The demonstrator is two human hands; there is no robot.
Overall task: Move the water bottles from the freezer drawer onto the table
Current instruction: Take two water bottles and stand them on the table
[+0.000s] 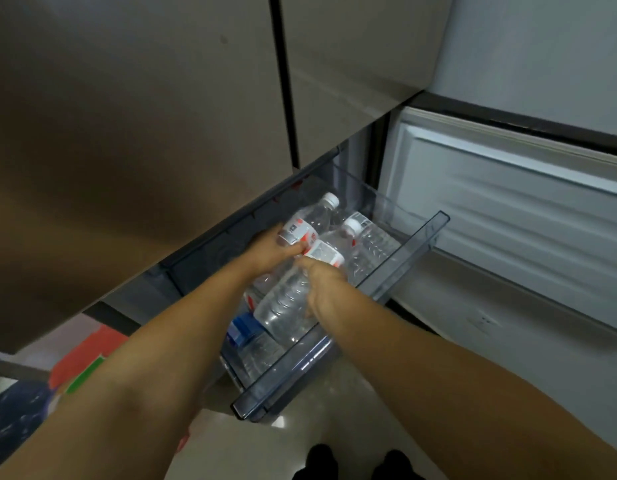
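pale tiled floor (338,403) runs beneath a brown fridge front (134,133), with the clear freezer drawer (338,344) pulled out over it and the freezer door (508,209) swung wide to the right.

left hand (272,251): fingers and thumb curled round the labelled waist of an upper water bottle (312,221), which lies tilted, white cap toward the back of the drawer. right hand (326,289): thumb and fingers closed on the side of a second water bottle (286,303), clear ribbed body slanting down toward the drawer front. the two hands sit just beside each other, near touching.

a third water bottle (366,244) lies beside them on the right, close to the drawer's right wall. a blue-labelled bottle (255,341) lies lower, at the near end. more bottle parts show under the held ones; count cannot be told.

drawer rim stands open above on the near and right sides; the fridge front overhangs the drawer's left edge. dark shoes (355,462) stand on the floor before the drawer, and a red and green object (89,358) sits at left.
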